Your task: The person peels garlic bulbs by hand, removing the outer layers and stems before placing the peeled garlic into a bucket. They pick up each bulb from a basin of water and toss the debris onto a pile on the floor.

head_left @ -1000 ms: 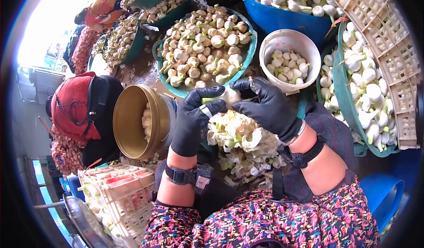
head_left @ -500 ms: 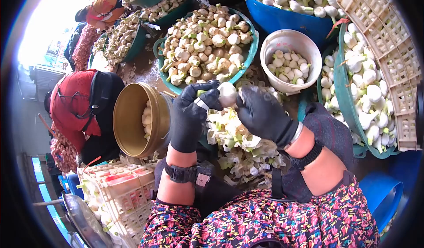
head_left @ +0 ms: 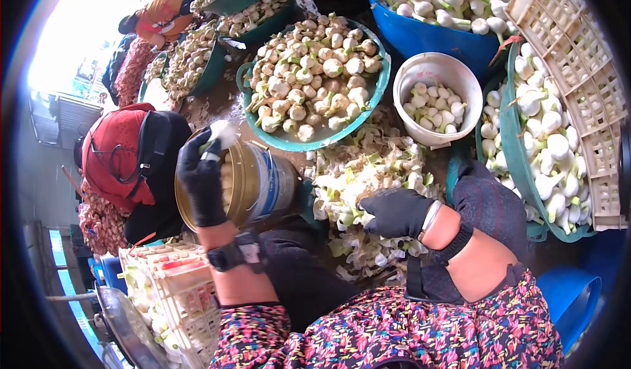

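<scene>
Gold tin lies between white crate and peel heap.

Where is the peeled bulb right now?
In the head view, left of centre: the left hand holds the peeled bulb at the mouth of the tipped gold can.

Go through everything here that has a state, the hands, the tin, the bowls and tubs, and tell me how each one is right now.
left hand: gloved, holding a peeled bulb at the tin's mouth
right hand: gloved, curled, over the peel pile
gold tin: tipped on its side, open, peeled bulbs inside
teal basin: heaped with unpeeled bulbs
white bucket: partly filled with bulbs
blue tub: full of stemmed bulbs
</scene>
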A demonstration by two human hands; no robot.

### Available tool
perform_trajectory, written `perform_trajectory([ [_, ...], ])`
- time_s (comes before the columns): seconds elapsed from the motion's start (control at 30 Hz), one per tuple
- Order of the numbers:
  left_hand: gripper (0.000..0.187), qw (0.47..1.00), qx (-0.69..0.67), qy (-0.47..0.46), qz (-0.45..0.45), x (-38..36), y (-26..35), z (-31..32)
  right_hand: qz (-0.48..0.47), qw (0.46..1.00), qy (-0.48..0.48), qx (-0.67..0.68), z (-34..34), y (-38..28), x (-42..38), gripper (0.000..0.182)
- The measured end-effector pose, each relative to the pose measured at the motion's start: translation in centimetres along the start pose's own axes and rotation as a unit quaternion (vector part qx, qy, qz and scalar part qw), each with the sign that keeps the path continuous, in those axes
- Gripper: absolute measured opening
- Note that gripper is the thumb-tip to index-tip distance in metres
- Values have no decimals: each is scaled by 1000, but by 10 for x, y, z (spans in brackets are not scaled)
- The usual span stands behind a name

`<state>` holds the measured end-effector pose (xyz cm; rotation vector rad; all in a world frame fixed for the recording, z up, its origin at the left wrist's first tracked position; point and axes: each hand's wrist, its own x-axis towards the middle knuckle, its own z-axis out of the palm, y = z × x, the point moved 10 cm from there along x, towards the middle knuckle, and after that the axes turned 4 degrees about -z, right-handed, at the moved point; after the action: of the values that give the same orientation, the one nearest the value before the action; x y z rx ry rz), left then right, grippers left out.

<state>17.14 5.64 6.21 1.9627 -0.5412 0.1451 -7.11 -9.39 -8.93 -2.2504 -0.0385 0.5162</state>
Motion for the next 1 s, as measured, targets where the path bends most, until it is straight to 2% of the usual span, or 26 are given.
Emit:
perform_trajectory([
  [0.07,21,983,175,1,59,14,-12,-10,0,998,53,-24,-16,1,1,36],
  [0.13,24,972,205,-75,88,7,14,43,-17,997,76,-3,-25,-1,3,32],
  [0.23,24,934,132,-323,75,-16,-2,166,-34,986,163,-13,-50,-11,3,30],
  [0.3,21,882,225,-401,101,-27,-45,236,-28,987,156,-19,-52,-11,1,29],
  [0.33,22,871,250,-414,86,-30,-75,263,-20,988,151,-27,-50,-7,1,29],
  [0.37,27,827,358,-408,147,-34,-87,289,-51,971,229,-55,-57,-9,-4,23],
  [0.4,34,783,422,-437,134,-37,-111,313,-56,958,271,-68,-61,-8,-10,22],
  [0.47,39,750,467,-442,154,-40,-147,340,-46,962,264,-48,-68,-2,-12,22],
  [0.5,38,752,469,-450,110,-39,-161,347,-21,977,211,-29,-67,2,-9,26],
  [0.53,39,752,483,-439,96,-39,-169,354,-15,976,212,-44,-69,3,-10,28],
  [0.6,42,707,524,-471,58,-42,-194,362,6,982,184,-38,-70,7,-8,30],
  [0.63,33,709,531,-459,67,-41,-187,357,6,983,182,-36,-73,8,-8,30],
  [0.67,33,707,533,-460,64,-40,-213,351,11,984,177,-21,-75,9,-7,32],
  [0.7,27,758,450,-464,84,-35,-245,352,14,985,173,-9,-78,9,-6,33],
  [0.73,24,801,365,-464,104,-29,-197,340,10,984,176,-8,-80,10,-4,33],
  [0.77,33,870,64,-450,-188,-29,-181,311,14,976,215,-10,-86,12,-5,36],
  [0.8,32,792,-240,-401,-392,-39,-200,306,17,968,251,-11,-92,12,-8,39],
  [0.83,28,810,-225,-428,-331,-41,-161,291,30,960,278,30,-98,13,-11,48],
  [0.87,32,823,-208,-455,-268,-46,-120,274,75,965,230,100,-95,20,-7,59],
  [0.93,36,838,-207,-503,-37,-60,-26,240,14,924,363,123,-102,20,-12,68],
  [0.97,37,823,-191,-525,-102,-73,-3,229,-23,905,398,147,-104,17,-11,72],
  [1.0,36,849,-152,-505,-39,-78,16,219,-60,883,432,172,-106,13,-11,75],
])
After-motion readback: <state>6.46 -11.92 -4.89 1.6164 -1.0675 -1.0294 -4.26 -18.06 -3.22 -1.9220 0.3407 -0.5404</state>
